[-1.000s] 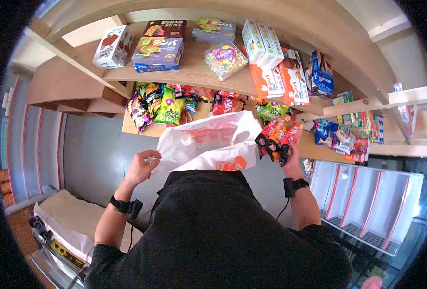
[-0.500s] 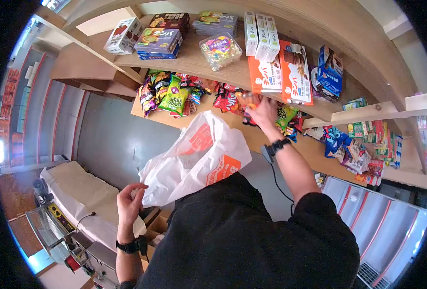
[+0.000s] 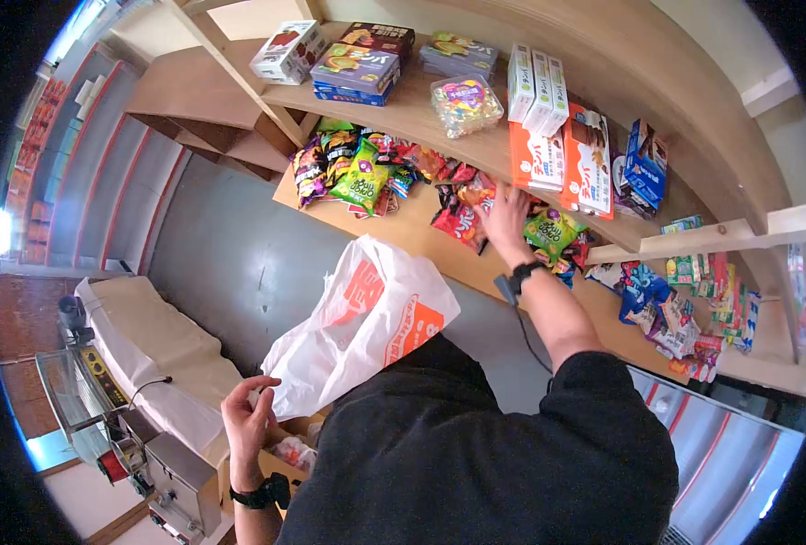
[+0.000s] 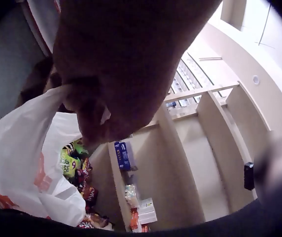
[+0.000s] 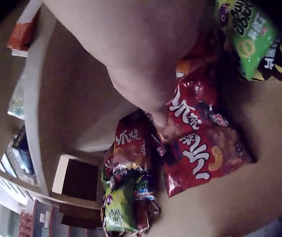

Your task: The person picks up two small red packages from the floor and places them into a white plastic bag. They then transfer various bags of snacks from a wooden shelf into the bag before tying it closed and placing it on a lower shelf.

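A white plastic bag with red print (image 3: 357, 318) hangs before the person's body, its mouth partly spread. The left hand (image 3: 250, 418) pinches the bag's left edge; the left wrist view shows the fingers (image 4: 94, 126) gripping the plastic. On the lower shelf, the right hand (image 3: 505, 218) reaches down onto red snack bags (image 3: 460, 222). In the right wrist view that hand (image 5: 141, 64) touches the red bags (image 5: 200, 153) with its fingertips; whether it grips one is hidden. Green snack bags (image 3: 553, 232) lie just right of it.
Above the snacks, an upper shelf (image 3: 403, 113) carries boxes (image 3: 357, 68), a clear tub of sweets (image 3: 466, 104) and orange-white boxes (image 3: 587, 163). More snack bags (image 3: 364, 177) lie at the left of the lower shelf. A machine (image 3: 103, 391) stands at the lower left.
The right hand, which held several red and orange packs a second ago, has moved up to the shelf among the red bags. The white bag and left hand have shifted down and left.
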`<action>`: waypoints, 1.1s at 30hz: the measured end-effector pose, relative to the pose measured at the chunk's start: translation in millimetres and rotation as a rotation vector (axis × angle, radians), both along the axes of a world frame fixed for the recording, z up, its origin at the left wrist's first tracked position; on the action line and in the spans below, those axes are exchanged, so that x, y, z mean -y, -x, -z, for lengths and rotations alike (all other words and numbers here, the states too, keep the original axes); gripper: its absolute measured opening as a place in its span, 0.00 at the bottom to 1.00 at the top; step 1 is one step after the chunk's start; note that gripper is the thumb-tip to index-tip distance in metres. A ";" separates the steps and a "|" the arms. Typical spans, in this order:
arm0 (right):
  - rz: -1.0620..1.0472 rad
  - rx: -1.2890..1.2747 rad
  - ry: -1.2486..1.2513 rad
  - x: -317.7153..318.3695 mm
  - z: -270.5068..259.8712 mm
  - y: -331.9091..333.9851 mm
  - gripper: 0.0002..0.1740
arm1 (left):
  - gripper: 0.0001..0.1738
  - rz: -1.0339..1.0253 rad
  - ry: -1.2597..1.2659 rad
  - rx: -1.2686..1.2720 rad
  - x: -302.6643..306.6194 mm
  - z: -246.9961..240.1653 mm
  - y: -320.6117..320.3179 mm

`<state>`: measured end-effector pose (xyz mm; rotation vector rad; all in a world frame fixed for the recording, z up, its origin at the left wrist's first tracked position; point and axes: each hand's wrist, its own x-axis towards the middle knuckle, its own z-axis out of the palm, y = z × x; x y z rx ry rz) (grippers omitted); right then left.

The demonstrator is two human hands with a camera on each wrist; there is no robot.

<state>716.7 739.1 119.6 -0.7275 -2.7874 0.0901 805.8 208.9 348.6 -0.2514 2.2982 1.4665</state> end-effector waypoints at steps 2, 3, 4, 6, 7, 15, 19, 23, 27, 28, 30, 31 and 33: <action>-0.278 -0.188 0.317 39.2 6.5 -28.3 0.45 | 0.08 0.036 -0.047 0.006 8.4 1.6 1.2; -0.377 -0.197 0.332 69.6 -1.1 -43.5 0.45 | 0.08 0.062 -0.072 0.005 13.3 2.8 3.6; -0.472 -0.205 0.348 102.6 -8.2 -57.4 0.45 | 0.08 0.109 -0.083 0.009 18.9 4.0 6.0; -0.467 -0.121 0.466 150.5 17.8 -74.5 0.47 | 0.08 0.211 -0.104 0.019 33.1 8.9 9.8; -0.417 -0.105 0.512 171.1 33.2 -77.1 0.48 | 0.09 0.261 -0.109 0.002 43.6 16.7 10.8; -0.875 0.098 0.998 342.1 -47.3 -108.5 0.61 | 0.14 0.654 -0.352 0.000 87.4 -2.0 13.9; -1.159 0.191 1.054 442.8 -76.2 -119.8 0.56 | 0.24 1.004 -0.453 -0.247 87.3 4.6 28.2; -1.232 0.632 1.394 476.8 -83.9 -123.1 0.40 | 0.34 0.796 -0.691 -0.271 76.8 -34.1 76.2; -1.114 0.446 1.044 425.0 -166.1 -135.7 0.18 | 0.56 1.045 -0.413 -0.445 126.2 -11.8 93.0; -1.093 0.318 1.148 417.1 -173.2 -137.7 0.18 | 0.59 1.179 -0.235 -0.521 143.6 5.3 83.7; -1.033 0.061 1.352 399.5 -186.3 -139.3 0.16 | 0.62 1.176 0.034 -0.122 144.2 38.2 26.5; -1.204 0.078 1.172 392.1 -208.3 -140.4 0.19 | 0.58 1.165 0.003 -0.120 133.3 51.8 3.5; -1.262 0.145 1.032 393.2 -223.1 -146.4 0.19 | 0.49 1.133 -0.083 -0.151 114.8 76.0 -17.9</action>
